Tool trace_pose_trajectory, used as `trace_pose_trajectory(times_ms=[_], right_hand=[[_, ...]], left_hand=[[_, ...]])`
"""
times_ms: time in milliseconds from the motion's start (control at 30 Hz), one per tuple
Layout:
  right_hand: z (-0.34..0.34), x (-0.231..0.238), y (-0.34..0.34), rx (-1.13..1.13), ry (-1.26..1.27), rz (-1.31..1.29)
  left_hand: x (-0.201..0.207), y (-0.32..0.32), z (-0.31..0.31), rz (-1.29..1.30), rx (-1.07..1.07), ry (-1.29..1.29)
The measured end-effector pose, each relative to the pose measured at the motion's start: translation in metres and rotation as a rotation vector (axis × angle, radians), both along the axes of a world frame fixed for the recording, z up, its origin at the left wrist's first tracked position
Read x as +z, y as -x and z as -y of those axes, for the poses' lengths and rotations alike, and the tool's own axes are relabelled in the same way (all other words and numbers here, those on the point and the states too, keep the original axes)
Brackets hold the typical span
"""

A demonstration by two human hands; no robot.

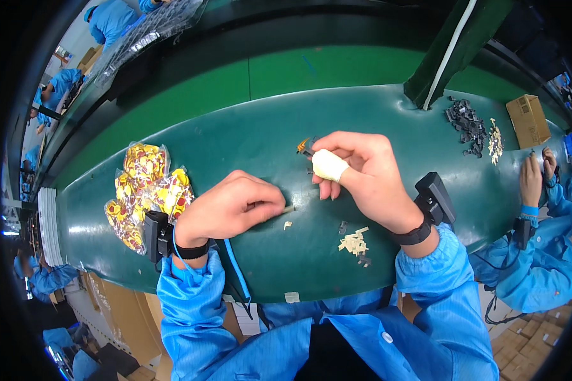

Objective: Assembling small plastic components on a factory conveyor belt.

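Observation:
My left hand (235,206) is closed in a pinch low over the green table. A small pale strip (288,209) pokes out at its fingertips. My right hand (368,171) is raised a little further right, with thumb and forefinger pressed together on a small dark piece with an orange end (302,147). Its exact kind is not clear. A cream finger cot (330,166) covers the right thumb. One small cream piece (288,225) lies by the left fingertips. Nearer me is a little heap of cream pieces (354,242) with a few dark grey ones beside it.
Clear bags of yellow and red round pieces (147,184) lie at the left. Farther right are a black pile of small parts (467,124), a cream pile (495,143) and a cardboard box (527,120). A green post (448,54) rises behind. A co-worker's hands (531,181) are at the right.

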State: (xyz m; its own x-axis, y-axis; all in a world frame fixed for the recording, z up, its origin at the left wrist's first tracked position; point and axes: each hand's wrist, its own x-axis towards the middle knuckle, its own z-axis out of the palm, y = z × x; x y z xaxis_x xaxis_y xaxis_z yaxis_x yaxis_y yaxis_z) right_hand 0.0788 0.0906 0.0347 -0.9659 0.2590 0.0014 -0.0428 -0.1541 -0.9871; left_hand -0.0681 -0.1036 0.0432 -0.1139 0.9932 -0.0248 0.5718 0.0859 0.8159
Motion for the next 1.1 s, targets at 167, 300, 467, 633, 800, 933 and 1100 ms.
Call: trace_pose_trajectory(times_ms=[167, 300, 467, 633, 800, 933, 1100], right_hand=[[0.0, 0.0, -0.001, -0.001, 0.011, 0.01], [-0.002, 0.0, -0.003, 0.044, -0.018, 0.047], [0.004, -0.001, -0.005, 0.089, 0.013, 0.024], [0.004, -0.003, -0.008, 0.22, 0.061, 0.008], [0.003, -0.005, -0.007, 0.293, 0.002, -0.055], [0.003, -0.007, -0.007, 0.302, -0.051, -0.072], [0.004, -0.01, -0.003, 0.278, -0.125, -0.06]], left_hand=[[0.003, -0.002, -0.001, -0.034, -0.058, 0.114], [-0.006, -0.004, -0.001, -0.052, -0.022, -0.055], [-0.009, -0.007, 0.001, 0.19, 0.281, -0.13], [-0.005, -0.014, -0.003, 0.43, 0.316, -0.206], [-0.007, -0.015, -0.001, 0.5, 0.242, -0.209], [-0.007, -0.015, -0.002, 0.434, 0.22, -0.232], [-0.008, -0.014, -0.002, 0.309, 0.186, -0.283]])
